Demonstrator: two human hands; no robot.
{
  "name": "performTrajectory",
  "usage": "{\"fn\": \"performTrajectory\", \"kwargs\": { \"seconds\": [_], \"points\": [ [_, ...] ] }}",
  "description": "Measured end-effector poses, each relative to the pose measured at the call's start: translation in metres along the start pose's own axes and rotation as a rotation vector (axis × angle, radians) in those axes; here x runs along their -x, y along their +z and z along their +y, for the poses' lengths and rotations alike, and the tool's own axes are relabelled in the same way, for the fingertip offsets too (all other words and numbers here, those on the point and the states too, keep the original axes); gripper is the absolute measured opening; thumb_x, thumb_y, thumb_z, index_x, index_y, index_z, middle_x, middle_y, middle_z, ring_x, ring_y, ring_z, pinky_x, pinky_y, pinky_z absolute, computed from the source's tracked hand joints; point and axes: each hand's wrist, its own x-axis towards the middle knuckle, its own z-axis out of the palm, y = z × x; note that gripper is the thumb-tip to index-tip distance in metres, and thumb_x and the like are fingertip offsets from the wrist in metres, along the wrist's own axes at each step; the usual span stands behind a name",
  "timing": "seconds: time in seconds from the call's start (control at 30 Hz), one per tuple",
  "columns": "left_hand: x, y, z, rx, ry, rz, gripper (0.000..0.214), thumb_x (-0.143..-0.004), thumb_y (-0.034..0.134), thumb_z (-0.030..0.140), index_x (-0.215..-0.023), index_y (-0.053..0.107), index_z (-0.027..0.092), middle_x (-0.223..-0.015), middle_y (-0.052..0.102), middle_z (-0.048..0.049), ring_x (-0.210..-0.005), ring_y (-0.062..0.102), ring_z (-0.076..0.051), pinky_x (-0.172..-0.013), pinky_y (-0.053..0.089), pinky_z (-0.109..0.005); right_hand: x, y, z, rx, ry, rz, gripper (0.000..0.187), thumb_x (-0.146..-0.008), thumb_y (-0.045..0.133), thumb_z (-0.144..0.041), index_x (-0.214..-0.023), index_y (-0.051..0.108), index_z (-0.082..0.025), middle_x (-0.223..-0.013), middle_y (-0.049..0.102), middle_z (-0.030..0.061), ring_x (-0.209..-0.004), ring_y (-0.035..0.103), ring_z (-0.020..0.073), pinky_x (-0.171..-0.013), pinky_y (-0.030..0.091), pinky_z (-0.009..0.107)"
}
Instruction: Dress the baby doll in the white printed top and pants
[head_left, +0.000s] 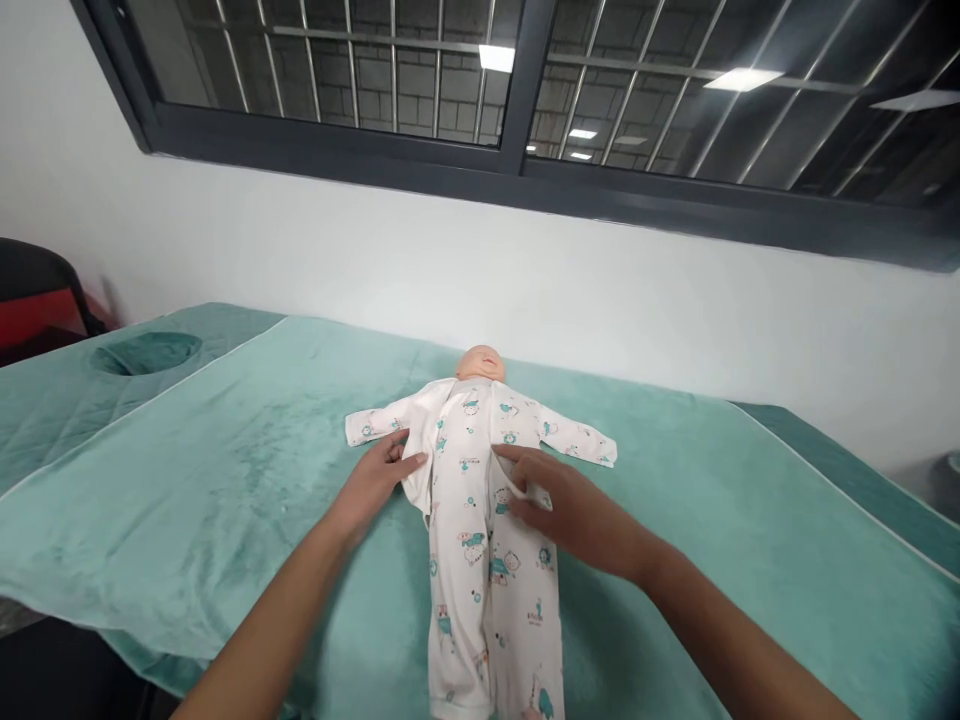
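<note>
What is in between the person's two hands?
The doll in its white printed romper lies between the left hand and right hand, seen in the head view.

Our two bare forearms come up from the bottom edge and angle inward toward each other. Our left hand (373, 478) lies palm down, wrist straight, its fingers (397, 452) stretched forward and to the right, loosely spread, with the thumb alongside them. Our right hand (559, 505) faces the other way (back of the hand up). Its fingers point left, the forefinger out long and the thumb drawn in beneath the others in a pinch. The two hands sit level — a little apart.
</note>
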Motion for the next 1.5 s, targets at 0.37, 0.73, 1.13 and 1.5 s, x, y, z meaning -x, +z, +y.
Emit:
{"fn": "performTrajectory", "kwargs": {
  "seconds": [0.37,0.73,1.13,1.5],
  "points": [
    [0.018,0.051,0.060,-0.196,0.241,-0.119,0.019,-0.071,0.058,0.016,-0.086,0.068,0.019,-0.088,0.068,-0.0011,-0.083,0.060,-0.018,-0.070,0.043,-0.025,0.001,0.020,0.028,-0.356,0.114,0.128,0.025,-0.092,0.050,-0.042,-0.083,0.057,-0.020,-0.095,0.066,0.0042,-0.086,0.059,0.0170,-0.071,0.043,0.029],
    [-0.060,0.033,0.035,-0.455,0.250,0.160,0.022,-0.082,0.052,0.027,-0.092,0.069,0.019,-0.088,0.071,-0.0040,-0.081,0.062,-0.018,-0.079,0.045,-0.030,-0.116,-0.001,0.035,0.291,0.243,0.482,0.024,-0.086,0.051,-0.043,-0.079,0.054,-0.020,-0.083,0.062,0.0051,-0.074,0.054,0.0178,-0.064,0.036,0.029],
    [-0.128,0.077,0.065,-0.326,0.191,-0.027,0.021,-0.080,0.056,0.029,-0.091,0.070,0.018,-0.071,0.065,-0.0009,-0.058,0.054,-0.012,-0.055,0.039,-0.023,-0.147,-0.016,0.064,0.060,0.283,0.262,0.029,-0.082,0.048,-0.034,-0.059,0.039,-0.019,-0.056,0.051,-0.0018,-0.052,0.040,0.0109,-0.050,0.027,0.025],
    [-0.129,0.075,0.057,-0.576,0.282,-0.087,0.025,-0.084,0.051,0.037,-0.070,0.064,0.021,-0.073,0.062,-0.0013,-0.063,0.055,-0.015,-0.059,0.041,-0.027,-0.157,-0.001,0.069,-0.361,0.305,0.477,0.028,-0.078,0.054,-0.039,-0.058,0.052,-0.019,-0.052,0.052,-0.0030,-0.048,0.041,0.0099,-0.048,0.032,0.024]
  ]
}}
